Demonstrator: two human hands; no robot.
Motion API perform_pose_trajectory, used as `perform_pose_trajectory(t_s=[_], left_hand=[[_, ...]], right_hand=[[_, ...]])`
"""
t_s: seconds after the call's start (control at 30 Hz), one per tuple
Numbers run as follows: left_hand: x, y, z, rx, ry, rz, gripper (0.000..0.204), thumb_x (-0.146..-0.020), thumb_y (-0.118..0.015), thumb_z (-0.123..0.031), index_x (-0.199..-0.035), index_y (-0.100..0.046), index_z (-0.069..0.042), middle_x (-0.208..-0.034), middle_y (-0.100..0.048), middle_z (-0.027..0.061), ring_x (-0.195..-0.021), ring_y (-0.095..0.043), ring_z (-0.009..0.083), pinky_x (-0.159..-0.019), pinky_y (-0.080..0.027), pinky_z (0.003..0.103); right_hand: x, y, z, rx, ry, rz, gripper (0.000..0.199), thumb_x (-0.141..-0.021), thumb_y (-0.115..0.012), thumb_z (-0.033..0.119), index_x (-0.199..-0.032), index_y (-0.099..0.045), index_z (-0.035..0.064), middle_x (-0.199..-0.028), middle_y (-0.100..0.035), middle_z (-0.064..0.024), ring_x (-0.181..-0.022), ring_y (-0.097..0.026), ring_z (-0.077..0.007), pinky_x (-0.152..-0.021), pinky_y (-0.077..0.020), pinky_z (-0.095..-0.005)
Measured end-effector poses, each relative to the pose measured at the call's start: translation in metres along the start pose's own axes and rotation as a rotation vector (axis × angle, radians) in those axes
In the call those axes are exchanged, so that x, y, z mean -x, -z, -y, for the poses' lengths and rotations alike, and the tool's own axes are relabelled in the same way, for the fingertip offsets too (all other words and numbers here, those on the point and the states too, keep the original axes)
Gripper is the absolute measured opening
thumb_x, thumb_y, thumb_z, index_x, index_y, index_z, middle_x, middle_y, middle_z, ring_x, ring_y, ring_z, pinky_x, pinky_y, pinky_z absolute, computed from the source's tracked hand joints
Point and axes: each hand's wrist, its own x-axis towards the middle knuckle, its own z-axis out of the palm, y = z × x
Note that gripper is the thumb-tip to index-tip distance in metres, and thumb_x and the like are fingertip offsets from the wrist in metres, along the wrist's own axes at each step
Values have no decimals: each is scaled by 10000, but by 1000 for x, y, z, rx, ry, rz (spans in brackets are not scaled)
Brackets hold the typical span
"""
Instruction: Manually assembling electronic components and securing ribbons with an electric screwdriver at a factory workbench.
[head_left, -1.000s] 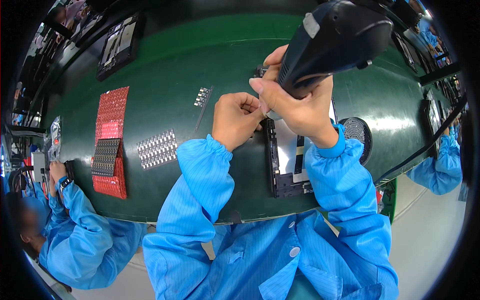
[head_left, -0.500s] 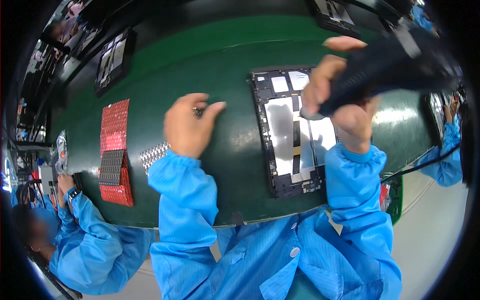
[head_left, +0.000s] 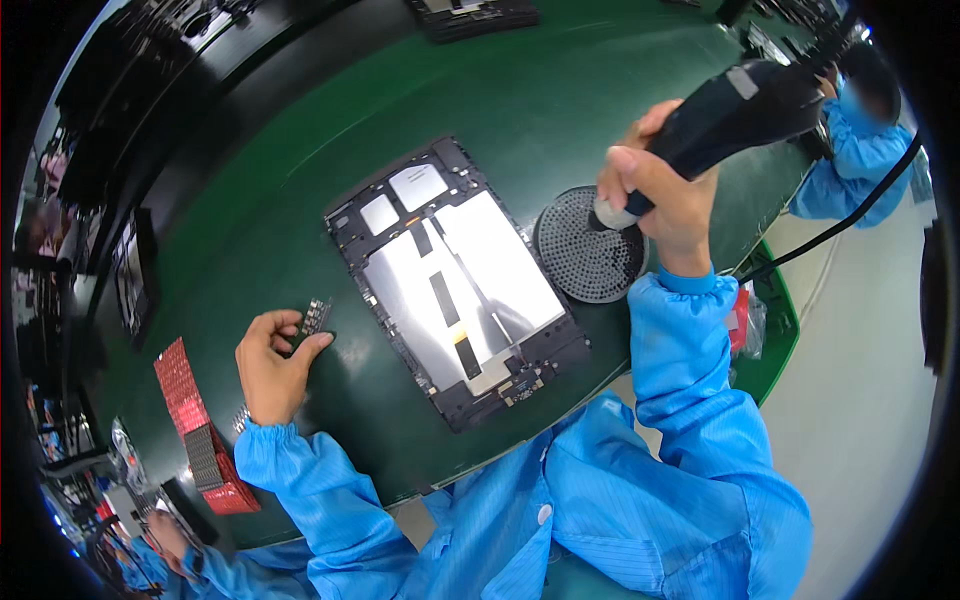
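Note:
My right hand (head_left: 675, 205) is closed round a black corded electric screwdriver (head_left: 740, 110). Its pale, rounded nose points down over a round grey screw tray (head_left: 590, 255) full of small holes; whether the bit touches the tray is hidden. My left hand (head_left: 272, 365) pinches a small strip of metallic pieces (head_left: 315, 316) between bent fingers and thumb, low over the table. Between my hands lies an opened tablet-like device (head_left: 500, 270), tilted on the table, with silver plates, black tapes and a dark frame. Beside my left wrist another strip of small parts (head_left: 241, 418) shows partly.
On the green table (head_left: 330, 260), red bubble wrap (head_left: 178, 385) with a dark sheet of parts (head_left: 205, 458) lies at the left. More devices (head_left: 475, 15) lie at the back. A green bin (head_left: 775, 330) stands low at the right, below a black cable (head_left: 850, 220). Co-workers sit on both sides.
The view has turned and shifted. The screwdriver has moved from over the device to the screw tray, now visible. My left hand is further from the device, still with the small strip.

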Motion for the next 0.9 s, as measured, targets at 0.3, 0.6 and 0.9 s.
perform_pose_trajectory(t_s=[0.3,0.6,0.9], left_hand=[[0,-2,5,143,70,90,250,-604,-797,-11,-788,-628,8,-714,-553,11,-647,-462,79,-534,-385,199],[0,0,16,335,144,135,161,-680,-763,30,-802,-658,33,-734,-589,10,-655,-503,46,-561,-402,178],[1,5,21,199,-113,70,174,-693,-745,-32,-850,-696,24,-743,-635,94,-684,-588,158,-603,-443,251]], right_hand=[[-2,-3,-11,65,-25,46,260,-719,-730,-41,-892,-540,-6,-612,-608,-64,-474,-577,-117,-442,-449,-227],[-2,-3,-15,129,-21,66,243,-722,-739,-22,-880,-555,-14,-588,-596,-47,-477,-569,-100,-447,-446,-221],[5,-18,-14,170,-103,13,304,-713,-740,-18,-956,-559,18,-640,-574,-38,-486,-542,-109,-429,-411,-235]])
